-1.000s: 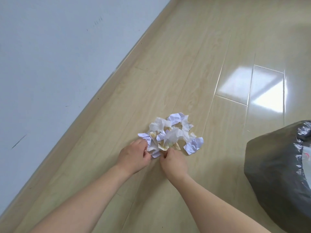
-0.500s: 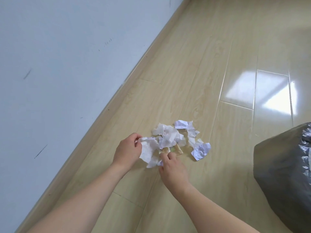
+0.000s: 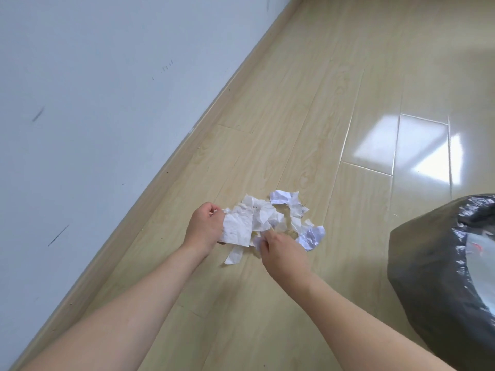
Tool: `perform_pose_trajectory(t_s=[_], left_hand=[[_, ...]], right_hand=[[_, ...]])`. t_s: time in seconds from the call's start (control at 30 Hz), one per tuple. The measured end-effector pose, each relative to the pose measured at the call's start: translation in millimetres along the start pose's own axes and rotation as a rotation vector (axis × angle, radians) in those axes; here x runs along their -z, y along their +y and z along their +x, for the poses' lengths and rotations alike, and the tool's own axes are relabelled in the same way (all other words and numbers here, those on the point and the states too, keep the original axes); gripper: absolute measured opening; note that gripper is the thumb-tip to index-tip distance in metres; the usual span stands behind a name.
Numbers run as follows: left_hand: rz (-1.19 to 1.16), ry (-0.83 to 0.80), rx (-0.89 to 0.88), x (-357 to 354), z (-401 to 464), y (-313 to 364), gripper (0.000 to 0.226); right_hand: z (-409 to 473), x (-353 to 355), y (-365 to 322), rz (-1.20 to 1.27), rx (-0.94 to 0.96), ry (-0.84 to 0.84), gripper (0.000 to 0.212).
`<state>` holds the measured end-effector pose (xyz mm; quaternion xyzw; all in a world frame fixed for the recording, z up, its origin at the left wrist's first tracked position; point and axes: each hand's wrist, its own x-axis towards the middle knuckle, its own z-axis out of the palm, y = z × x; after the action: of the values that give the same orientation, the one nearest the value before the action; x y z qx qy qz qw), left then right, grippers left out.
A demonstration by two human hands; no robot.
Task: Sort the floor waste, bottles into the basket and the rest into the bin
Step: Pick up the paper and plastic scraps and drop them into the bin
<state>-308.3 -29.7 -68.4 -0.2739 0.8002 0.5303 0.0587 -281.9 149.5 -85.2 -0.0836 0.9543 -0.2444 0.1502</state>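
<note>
A pile of crumpled white paper scraps (image 3: 284,210) lies on the wooden floor in the middle of the view. My left hand (image 3: 205,227) grips a large creased white scrap (image 3: 238,227) at the pile's left side and holds it up off the floor. My right hand (image 3: 278,250) pinches small scraps at the pile's near edge. A crumpled scrap (image 3: 312,236) lies just right of my right hand. The bin (image 3: 428,263), lined with a black bag, stands at the right edge. No bottle or basket is in view.
A pale wall (image 3: 93,116) with a wooden skirting board (image 3: 171,167) runs diagonally along the left. Light wooden floor (image 3: 334,103) stretches beyond the pile, with bright window reflections at the right.
My left hand has lifted a large scrap out of the pile, which has spread out flatter. My right hand stays at the pile's near edge. The view has shifted slightly.
</note>
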Motion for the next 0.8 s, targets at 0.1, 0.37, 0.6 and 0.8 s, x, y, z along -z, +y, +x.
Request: perform_pose_trajectory(t_s=[0.1, 0.37, 0.6, 0.8], left_hand=[[-0.042, -0.087, -0.035, -13.1, -15.2, 28.7, 0.011], [-0.032, -0.355, -0.314, -87.8, -82.2, 163.4, 0.008], [0.147, -0.487, -0.633, -206.1, -186.8, 252.3, 0.037], [0.763, -0.544, -0.824, -287.4, -237.0, 223.2, 0.022]], right_hand=[[-5.6, 39.0, 8.5, 0.01, -0.018, 0.039, 0.022], [-58.3, 204.9, 72.6, -0.059, -0.035, 0.316, 0.037], [-140.0, 293.5, 197.7, -0.206, -0.317, 0.351, 0.028], [-181.4, 303.4, 257.6, -0.137, -0.468, 0.24, 0.032]])
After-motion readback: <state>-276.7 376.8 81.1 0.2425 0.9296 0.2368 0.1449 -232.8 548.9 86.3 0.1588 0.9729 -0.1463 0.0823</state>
